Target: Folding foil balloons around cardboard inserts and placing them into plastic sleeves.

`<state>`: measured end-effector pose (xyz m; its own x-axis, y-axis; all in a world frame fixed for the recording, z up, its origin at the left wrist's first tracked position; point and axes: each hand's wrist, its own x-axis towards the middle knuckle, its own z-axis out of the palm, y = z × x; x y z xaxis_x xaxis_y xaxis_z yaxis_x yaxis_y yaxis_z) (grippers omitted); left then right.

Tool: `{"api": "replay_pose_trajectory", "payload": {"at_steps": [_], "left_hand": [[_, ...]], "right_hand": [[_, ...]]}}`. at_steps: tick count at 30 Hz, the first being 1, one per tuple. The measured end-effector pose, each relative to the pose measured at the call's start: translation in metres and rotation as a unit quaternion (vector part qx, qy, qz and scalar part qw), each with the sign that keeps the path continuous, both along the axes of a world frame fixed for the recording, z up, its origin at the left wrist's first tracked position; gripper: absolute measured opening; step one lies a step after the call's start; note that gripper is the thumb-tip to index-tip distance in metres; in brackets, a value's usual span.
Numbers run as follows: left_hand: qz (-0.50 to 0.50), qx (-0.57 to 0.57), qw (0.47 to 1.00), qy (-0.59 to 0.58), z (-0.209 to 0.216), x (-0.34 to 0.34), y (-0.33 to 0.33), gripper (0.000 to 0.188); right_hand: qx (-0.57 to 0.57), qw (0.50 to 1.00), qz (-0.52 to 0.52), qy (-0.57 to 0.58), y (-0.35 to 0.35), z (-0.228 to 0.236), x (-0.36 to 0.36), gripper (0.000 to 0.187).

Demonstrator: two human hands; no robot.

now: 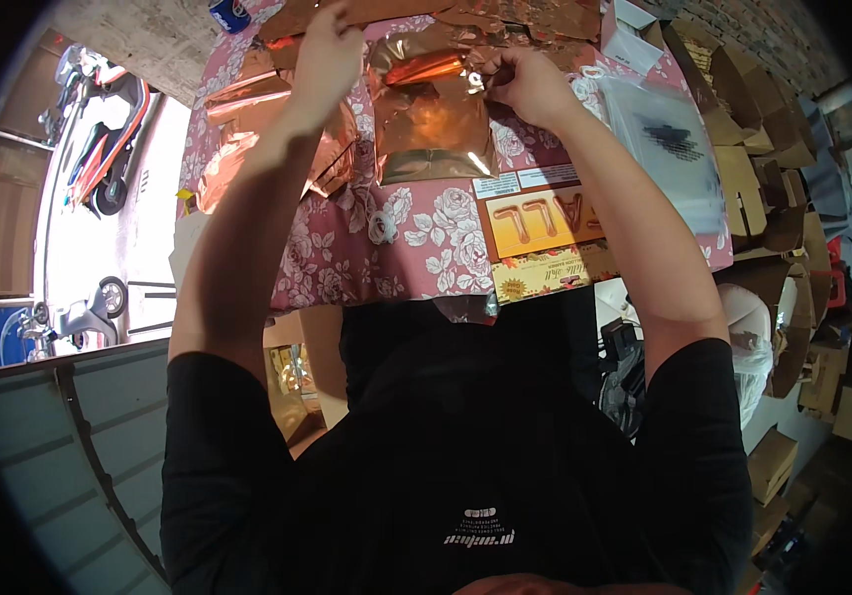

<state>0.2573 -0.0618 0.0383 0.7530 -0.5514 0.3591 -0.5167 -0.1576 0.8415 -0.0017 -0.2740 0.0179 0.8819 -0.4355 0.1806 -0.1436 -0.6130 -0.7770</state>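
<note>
Folded copper foil balloons lie on a pink table cover (327, 263) with white roses. The middle balloon (433, 124) is a shiny folded rectangle. Near its upper right corner my right hand (533, 87) is closed, thumb and fingers pinched together; what they hold is too small to tell. My left hand (330, 58) reaches beyond the left foil pile (242, 119), over more foil sheets (411, 12) at the far side. Its fingers are loosely bent and apart, with nothing visible in them. Below my right forearm lies a printed orange and yellow packaging card (540, 223).
Clear plastic bags (666, 149) are stacked at the table's right, with a white box (632, 35) beyond them. A blue can (229, 14) stands at the far left corner. Cardboard boxes (743, 188) crowd the right side. Parked motorbikes (113, 149) show at the left.
</note>
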Motion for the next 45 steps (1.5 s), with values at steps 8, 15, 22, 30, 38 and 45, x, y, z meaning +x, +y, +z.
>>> {"api": "replay_pose_trajectory", "payload": {"at_steps": [8,15,22,30,38,45], "left_hand": [[-0.156,0.078,0.936,-0.305,0.013,-0.108,0.076,0.057],[-0.007,0.219,0.975,-0.037,0.01,-0.147,0.085,0.049],[-0.099,0.097,0.99,0.014,0.011,-0.159,0.13,0.082],[-0.131,0.114,0.964,-0.2,0.011,-0.202,0.198,0.075],[-0.128,0.099,0.943,-0.292,-0.015,-0.253,0.209,0.047],[-0.208,0.198,0.909,-0.303,0.002,-0.255,0.186,0.058]], "right_hand": [[-0.009,0.999,-0.009,0.047,0.012,0.017,-0.004,0.026],[0.061,0.998,0.02,-0.018,0.014,0.015,0.0,0.014],[0.211,0.954,0.108,-0.182,0.055,0.052,-0.061,0.017],[-0.121,0.964,0.174,-0.162,0.145,0.048,-0.176,0.037],[-0.088,0.989,0.017,-0.116,0.176,0.017,-0.223,0.022],[-0.126,0.984,0.026,-0.127,0.197,0.01,-0.217,0.022]]}}
